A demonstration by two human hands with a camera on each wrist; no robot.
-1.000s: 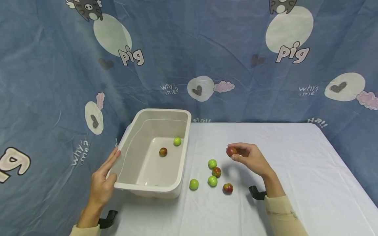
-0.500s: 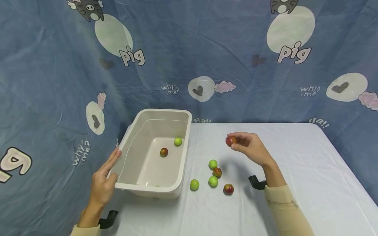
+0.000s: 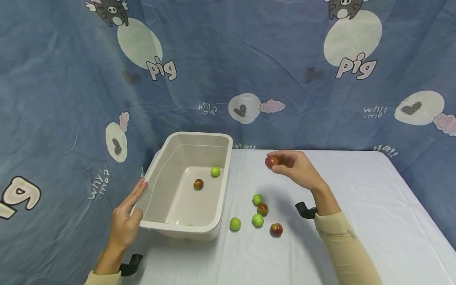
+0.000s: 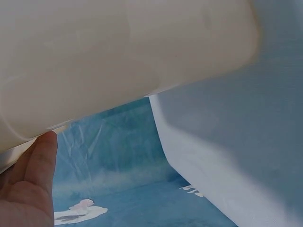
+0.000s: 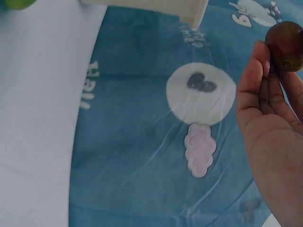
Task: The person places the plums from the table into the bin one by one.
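Backdrop: creased blue fabric, spread across the far side and round to left and right.
Pig figures: grey cartoon prints, cut off at the top of the head view, each just above a large pale oval.
Lettering: "pig", "why me?", "Ha!!", in pale print.
Dark hearts: set on white rounds, beside pink clouds.
Surface: white, lightly creased, far edge along the backdrop.
Light: diffuse, with soft grey shadows across the white.
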